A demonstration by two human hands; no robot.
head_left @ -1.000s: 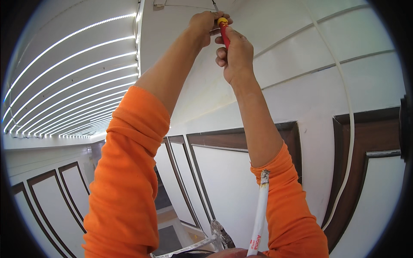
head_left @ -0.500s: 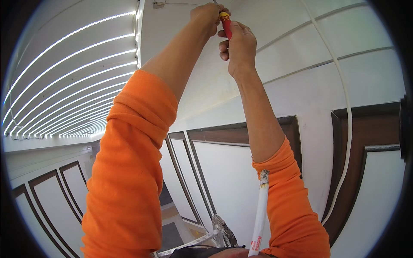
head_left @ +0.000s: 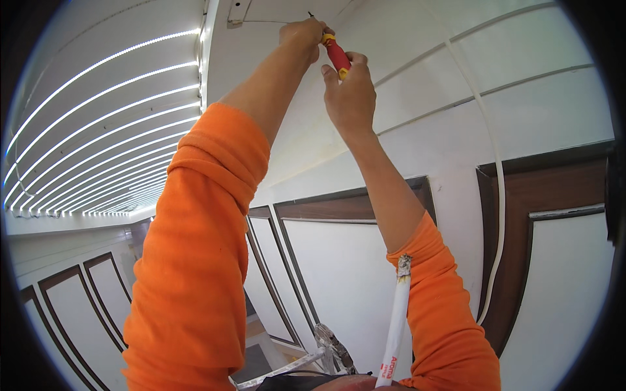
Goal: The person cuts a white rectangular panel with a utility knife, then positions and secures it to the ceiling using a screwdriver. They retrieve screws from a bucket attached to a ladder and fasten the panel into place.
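Both my arms, in orange sleeves, reach up to the white ceiling surface. A screwdriver (head_left: pixel 337 55) with a red and yellow handle slants up and to the left between my hands. My left hand (head_left: pixel 302 34) is closed around its front end, hiding most of the shaft. A small dark tip (head_left: pixel 311 14) shows just above those fingers; whether it is the blade or a screw I cannot tell. My right hand (head_left: pixel 352 98) grips the lower end of the handle, thumb on one side and fingers on the other.
A lit cigarette (head_left: pixel 396 326) juts up in front. White cable (head_left: pixel 499 195) hangs down the wall at right, past a brown-framed panel (head_left: pixel 512 215). Bright light strips (head_left: pixel 111 85) line the ceiling at left. Below stands what looks like a paint-spotted ladder (head_left: pixel 287 371). A small fitting (head_left: pixel 238 11) sits overhead.
My right hand has slid down to the handle's lower end, baring more of the red grip. Both hands appear slightly further left, and the whole view has shifted a little.
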